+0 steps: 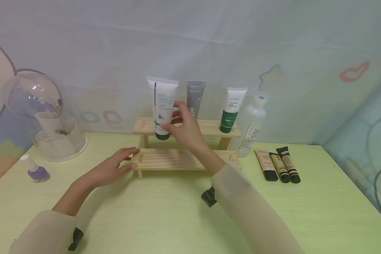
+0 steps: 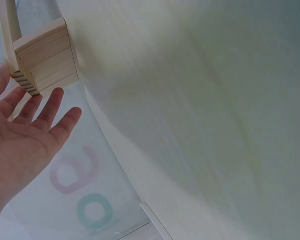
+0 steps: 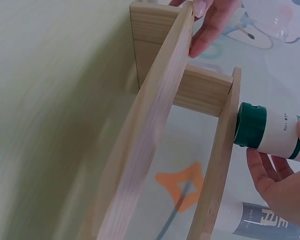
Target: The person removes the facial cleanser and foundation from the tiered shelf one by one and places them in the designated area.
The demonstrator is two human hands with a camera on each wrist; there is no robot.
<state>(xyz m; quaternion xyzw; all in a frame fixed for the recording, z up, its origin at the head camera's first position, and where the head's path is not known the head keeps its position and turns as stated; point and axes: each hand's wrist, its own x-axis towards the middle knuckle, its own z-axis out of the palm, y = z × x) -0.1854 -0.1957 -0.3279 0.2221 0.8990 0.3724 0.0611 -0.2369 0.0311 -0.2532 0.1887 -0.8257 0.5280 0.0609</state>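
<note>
My right hand grips a white squeeze tube with a dark green cap, thumb in front and fingers behind. The tube is upright at the left part of the upper tier of a two-tier wooden display rack. In the right wrist view its green cap is right at the upper board. My left hand holds the left end of the lower tier between thumb and fingers. On the upper tier, a grey tube stands partly behind my right hand, and a white-and-green tube stands near the right end.
A white pump-less bottle stands right of the rack, beside several small cosmetic tubes lying flat. At the left are a domed clear organizer and a purple nail polish bottle. A printed cloth backdrop rises behind the table.
</note>
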